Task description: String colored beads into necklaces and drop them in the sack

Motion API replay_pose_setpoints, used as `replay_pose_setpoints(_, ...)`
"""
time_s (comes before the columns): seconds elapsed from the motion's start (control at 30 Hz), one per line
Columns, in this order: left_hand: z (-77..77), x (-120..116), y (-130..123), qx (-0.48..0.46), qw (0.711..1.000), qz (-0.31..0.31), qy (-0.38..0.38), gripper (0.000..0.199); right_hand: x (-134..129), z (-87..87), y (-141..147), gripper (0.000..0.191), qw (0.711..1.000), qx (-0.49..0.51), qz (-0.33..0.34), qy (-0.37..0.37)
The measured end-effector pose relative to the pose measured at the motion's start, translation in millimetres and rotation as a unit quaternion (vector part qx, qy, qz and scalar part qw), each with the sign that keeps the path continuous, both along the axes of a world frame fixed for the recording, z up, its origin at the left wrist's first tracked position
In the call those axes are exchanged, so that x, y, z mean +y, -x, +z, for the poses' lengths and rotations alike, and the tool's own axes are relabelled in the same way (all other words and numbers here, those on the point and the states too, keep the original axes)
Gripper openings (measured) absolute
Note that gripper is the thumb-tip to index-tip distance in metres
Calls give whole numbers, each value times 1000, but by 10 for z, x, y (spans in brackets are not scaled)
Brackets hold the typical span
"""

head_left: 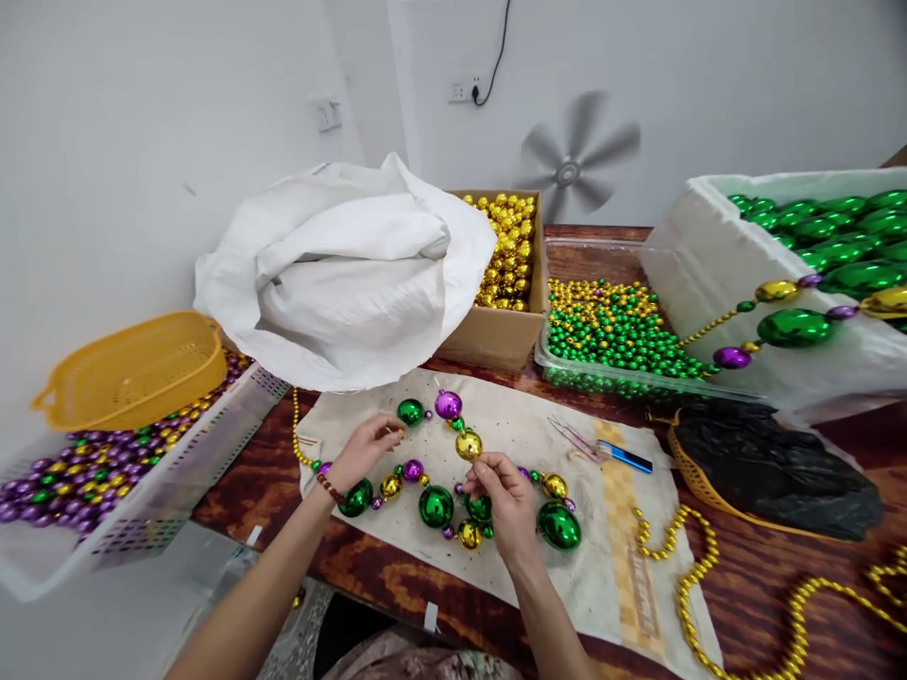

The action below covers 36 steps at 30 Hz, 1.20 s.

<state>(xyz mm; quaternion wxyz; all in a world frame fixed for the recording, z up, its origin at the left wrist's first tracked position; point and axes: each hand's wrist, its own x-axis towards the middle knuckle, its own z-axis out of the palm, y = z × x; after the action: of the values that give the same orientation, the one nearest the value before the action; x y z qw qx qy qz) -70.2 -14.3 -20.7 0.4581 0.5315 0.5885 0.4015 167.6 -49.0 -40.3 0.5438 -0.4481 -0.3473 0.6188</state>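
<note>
Over a pale cloth (524,420) on the table, my left hand (367,453) has its fingertips pinched together beside a green ball (410,412); what they hold is too small to name. My right hand (504,491) pinches at the lower edge of a gold ball (469,444), which hangs in line with a purple ball (448,404). Below both hands lies a strand of large and small beads, among them a big green ball (436,507), a gold ball (470,534) and another large green ball (558,525) right of my right wrist.
Tweezers (573,436) and a blue tool (624,457) lie right on the cloth. Behind stand a white sack (354,312), a carton (488,335), a clear bead tray (609,380) and a foam box (698,222). Left is a bead basket (177,501); right, a gold bead string (687,604).
</note>
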Motion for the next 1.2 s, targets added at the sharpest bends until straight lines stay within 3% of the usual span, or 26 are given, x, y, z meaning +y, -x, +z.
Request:
replay_pose_setpoints(0.07,178,17,-63,-182,982,39,19,20,-43,-10,-13,35,1000,-17,16,-2)
replay_pose_setpoints(0.13,343,42,-146,-324,944,56,23,22,-84,-5,-24,37,999,-31,30,-3)
replay_pose_setpoints(0.27,502,96,-294,-452,889,72,24,21,-137,29,-35,44,998,-52,48,2)
replay_pose_setpoints(0.37,502,116,-348,-471,878,84,24,19,-155,51,-34,45,997,-61,52,-5)
replay_pose_setpoints(0.77,562,97,-457,-453,888,76,1,21,-159,29,-22,45,997,-66,29,-3)
replay_pose_setpoints(1.2,514,134,-477,-451,888,88,-5,22,-160,-1,-13,42,997,-69,25,-9)
